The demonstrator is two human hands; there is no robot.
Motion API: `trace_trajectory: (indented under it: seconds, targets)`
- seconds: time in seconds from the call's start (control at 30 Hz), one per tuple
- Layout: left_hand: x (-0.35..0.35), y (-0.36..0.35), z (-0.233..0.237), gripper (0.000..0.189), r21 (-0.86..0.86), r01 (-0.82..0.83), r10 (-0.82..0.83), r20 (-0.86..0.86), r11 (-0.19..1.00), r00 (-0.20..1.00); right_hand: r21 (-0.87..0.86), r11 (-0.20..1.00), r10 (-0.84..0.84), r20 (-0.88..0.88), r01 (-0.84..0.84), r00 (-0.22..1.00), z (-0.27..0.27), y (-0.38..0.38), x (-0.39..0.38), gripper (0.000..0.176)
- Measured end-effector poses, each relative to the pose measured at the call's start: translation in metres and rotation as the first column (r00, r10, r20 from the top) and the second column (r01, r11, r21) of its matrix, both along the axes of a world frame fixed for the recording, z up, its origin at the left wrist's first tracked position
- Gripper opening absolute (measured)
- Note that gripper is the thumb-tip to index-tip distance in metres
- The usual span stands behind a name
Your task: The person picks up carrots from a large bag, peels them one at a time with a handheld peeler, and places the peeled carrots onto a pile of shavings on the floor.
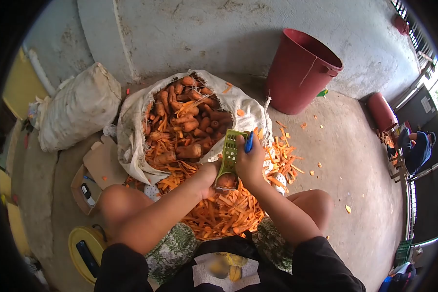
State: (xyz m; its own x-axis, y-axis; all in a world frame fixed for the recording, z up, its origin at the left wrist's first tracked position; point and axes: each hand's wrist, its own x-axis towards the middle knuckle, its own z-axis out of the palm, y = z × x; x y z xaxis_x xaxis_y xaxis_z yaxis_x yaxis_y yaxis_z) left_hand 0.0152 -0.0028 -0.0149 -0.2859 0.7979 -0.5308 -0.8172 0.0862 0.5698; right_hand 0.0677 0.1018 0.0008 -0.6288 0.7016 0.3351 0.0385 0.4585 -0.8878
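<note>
Right hand [251, 163] has its fingers wrapped round the side of a yellow-green perforated plastic tool [229, 152], a blue plastic handle [248, 142] sticking up by the thumb; closed grip, probably to keep the tool steady. Left hand [208, 178] comes in at the tool's lower end, beside a round-ended orange carrot [227, 182], likely bracing it; left fingertips hidden, can't tell if they pinch. Carrot sits between both sets of fingers, at the tool's bottom. Below the fingers, a loose heap of orange peelings [227, 214] lies between the knees, presumably because scraps drop there. Just beyond the fingers, a white woven sack [250, 107] has its mouth rolled open toward them, apparently for easy reach to the whole orange carrots [193, 124] inside. Farther off, right of the fingers, a tall dark-red plastic bin [292, 73] stands on the concrete floor [336, 170], by the wall.
</note>
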Motion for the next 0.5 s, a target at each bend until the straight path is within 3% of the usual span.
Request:
trace_trajectory:
  seconds: [0.1, 0.13, 0.2, 0.23, 0.3, 0.37, 0.43, 0.47, 0.5]
  targets:
    - [-0.007, 0.003, -0.01, 0.032, 0.071, 0.058, -0.054, -0.059, 0.996, 0.997, -0.034, 0.995, -0.089, 0.072, 0.092, 0.993, -0.007, 0.015, -0.005, 0.024]
    - [-0.004, 0.0, -0.005, 0.032, 0.072, 0.057, -0.053, -0.06, 0.996, 0.997, -0.051, 0.978, -0.199, 0.085, 0.204, 0.976, -0.023, 0.038, -0.013, 0.024]
    - [0.009, -0.008, 0.012, 0.035, 0.002, 0.258, -0.256, -0.112, 0.966, 0.96, -0.023, 0.936, -0.349, 0.05, 0.35, 0.936, -0.036, 0.086, -0.013, 0.024]
    - [0.015, -0.006, 0.013, 0.038, 0.016, 0.174, -0.172, -0.076, 0.985, 0.982, -0.199, 0.89, -0.4, 0.09, 0.41, 0.912, -0.039, 0.103, -0.013, 0.022]
    - [0.01, -0.005, 0.011, 0.037, 0.016, 0.081, -0.082, 0.057, 0.997, 0.995, -0.309, 0.891, -0.357, -0.02, 0.334, 0.934, -0.048, 0.119, -0.012, 0.022]
    - [0.0, -0.004, 0.014, 0.037, -0.012, 0.069, -0.069, 0.043, 0.998, 0.997, -0.378, 0.905, -0.263, -0.14, 0.194, 0.955, -0.023, 0.084, -0.013, 0.024]
    - [-0.006, -0.006, 0.008, 0.036, -0.04, 0.056, -0.055, 0.03, 0.998, 0.998, -0.397, 0.91, -0.167, -0.083, 0.121, 0.982, 0.007, 0.038, -0.007, 0.019]
    - [-0.009, -0.004, -0.004, 0.037, 0.101, 0.085, -0.094, 0.092, 0.991, 0.991, -0.43, 0.903, -0.053, -0.134, -0.01, 0.99, 0.0, 0.029, -0.005, 0.017]
    - [-0.011, -0.004, -0.013, 0.037, 0.242, 0.103, -0.141, 0.148, 0.965, 0.979, -0.312, 0.95, -0.02, -0.1, -0.012, 0.995, 0.008, 0.013, -0.002, 0.017]
